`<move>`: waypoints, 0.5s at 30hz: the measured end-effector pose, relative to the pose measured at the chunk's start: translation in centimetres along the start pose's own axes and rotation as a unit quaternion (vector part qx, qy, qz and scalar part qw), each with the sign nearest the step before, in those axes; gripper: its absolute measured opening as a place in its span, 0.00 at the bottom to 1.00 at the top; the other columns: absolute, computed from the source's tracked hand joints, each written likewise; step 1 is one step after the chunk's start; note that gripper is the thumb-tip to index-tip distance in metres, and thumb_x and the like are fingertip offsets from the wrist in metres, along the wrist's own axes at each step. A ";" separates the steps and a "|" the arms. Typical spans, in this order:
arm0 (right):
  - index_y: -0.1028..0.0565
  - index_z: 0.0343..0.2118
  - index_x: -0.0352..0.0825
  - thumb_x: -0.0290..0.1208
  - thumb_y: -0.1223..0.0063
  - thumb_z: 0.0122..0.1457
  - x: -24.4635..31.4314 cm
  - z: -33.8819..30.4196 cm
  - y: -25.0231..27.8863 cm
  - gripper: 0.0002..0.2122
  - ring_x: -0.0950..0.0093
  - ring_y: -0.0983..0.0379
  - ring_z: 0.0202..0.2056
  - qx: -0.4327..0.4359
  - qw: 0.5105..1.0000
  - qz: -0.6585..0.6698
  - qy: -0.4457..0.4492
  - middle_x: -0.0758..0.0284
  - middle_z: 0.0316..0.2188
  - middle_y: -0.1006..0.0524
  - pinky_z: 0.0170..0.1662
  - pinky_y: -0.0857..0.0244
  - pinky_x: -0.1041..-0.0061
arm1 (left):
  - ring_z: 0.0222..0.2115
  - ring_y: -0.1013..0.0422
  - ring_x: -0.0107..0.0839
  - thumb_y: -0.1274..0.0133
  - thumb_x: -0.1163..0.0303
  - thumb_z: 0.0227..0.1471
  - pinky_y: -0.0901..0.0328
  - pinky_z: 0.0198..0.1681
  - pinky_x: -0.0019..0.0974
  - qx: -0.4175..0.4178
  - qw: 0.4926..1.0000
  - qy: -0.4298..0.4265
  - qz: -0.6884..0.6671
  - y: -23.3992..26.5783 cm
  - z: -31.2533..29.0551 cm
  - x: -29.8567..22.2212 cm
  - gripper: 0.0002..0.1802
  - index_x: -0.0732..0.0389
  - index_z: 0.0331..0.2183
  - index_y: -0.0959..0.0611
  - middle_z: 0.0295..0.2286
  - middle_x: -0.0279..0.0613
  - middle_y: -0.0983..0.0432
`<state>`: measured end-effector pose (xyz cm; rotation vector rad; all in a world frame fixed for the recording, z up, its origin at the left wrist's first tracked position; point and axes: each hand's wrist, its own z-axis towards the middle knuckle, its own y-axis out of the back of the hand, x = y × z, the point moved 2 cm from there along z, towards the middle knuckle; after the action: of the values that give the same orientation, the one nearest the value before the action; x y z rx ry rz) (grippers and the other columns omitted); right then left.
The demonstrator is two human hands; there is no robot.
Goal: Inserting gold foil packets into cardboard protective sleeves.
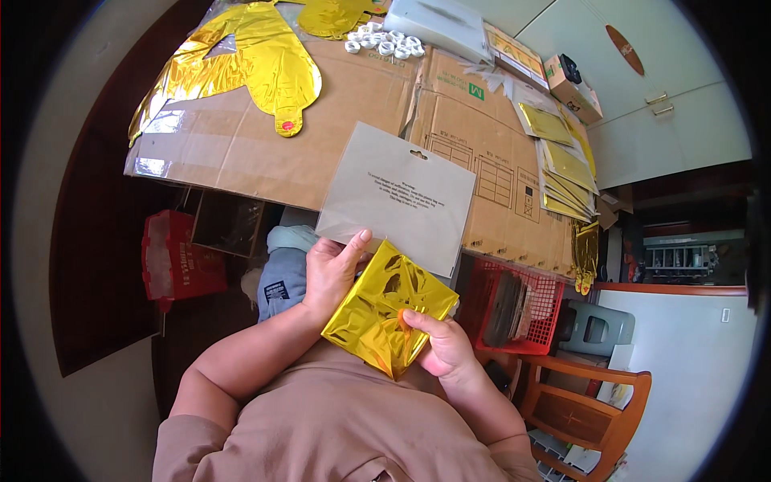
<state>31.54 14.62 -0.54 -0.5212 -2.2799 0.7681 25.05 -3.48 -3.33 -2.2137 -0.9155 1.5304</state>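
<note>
My left hand is closed on the lower edge of a flat, greyish plastic packaging bag, its thumb lying on top. Small print and a hang hole show on the bag, which rests partly over the cardboard-covered table. Just below it, my right hand grips a folded gold foil balloon, thumb pressed on its face. The folded foil's upper edge meets the bag's lower edge; whether any of it is inside I cannot tell. My left fingers are mostly hidden behind the bag and foil.
Cardboard covers the table. An unfolded gold foil balloon lies far left, near several small white rolls. Packed gold foil pieces are stacked at right. Below stand a red crate, a wooden chair and a red bag.
</note>
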 end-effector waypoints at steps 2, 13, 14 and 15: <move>0.30 0.58 0.34 0.22 0.44 0.62 0.0 0.1 0.0 0.20 0.70 0.26 0.52 -0.006 1.000 0.011 -0.005 0.65 0.52 0.23 0.58 0.32 0.66 | 0.27 0.26 0.24 0.39 0.65 0.59 0.30 0.32 0.30 0.005 0.999 0.027 0.041 0.9 0.2 0.1 0.13 0.67 0.36 0.17 0.30 0.39 0.20; 0.30 0.57 0.33 0.22 0.44 0.62 -0.2 0.0 0.3 0.20 0.69 0.26 0.53 -0.015 1.000 0.016 -0.020 0.64 0.52 0.23 0.58 0.32 0.66 | 0.27 0.28 0.21 0.45 0.73 0.59 0.33 0.30 0.27 0.042 0.998 0.046 -0.006 0.8 0.1 0.1 0.09 0.67 0.41 0.19 0.32 0.40 0.20; 0.30 0.57 0.33 0.22 0.44 0.62 -0.2 0.0 0.3 0.20 0.69 0.26 0.53 -0.016 1.000 0.012 -0.022 0.64 0.52 0.23 0.58 0.32 0.66 | 0.26 0.28 0.21 0.44 0.72 0.59 0.33 0.29 0.27 0.027 0.999 0.046 -0.008 0.7 0.1 0.2 0.09 0.67 0.40 0.20 0.31 0.39 0.20; 0.30 0.57 0.33 0.22 0.44 0.62 -0.3 0.0 0.3 0.20 0.69 0.26 0.53 -0.017 1.000 0.008 -0.023 0.64 0.52 0.23 0.58 0.32 0.66 | 0.26 0.28 0.21 0.44 0.71 0.59 0.33 0.29 0.28 0.012 0.999 0.046 -0.010 0.6 0.2 0.2 0.09 0.66 0.40 0.20 0.31 0.39 0.20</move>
<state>31.77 14.69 -0.90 -0.5444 -2.3385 0.7571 25.14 -3.85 -3.88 -2.2302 -0.8845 1.4118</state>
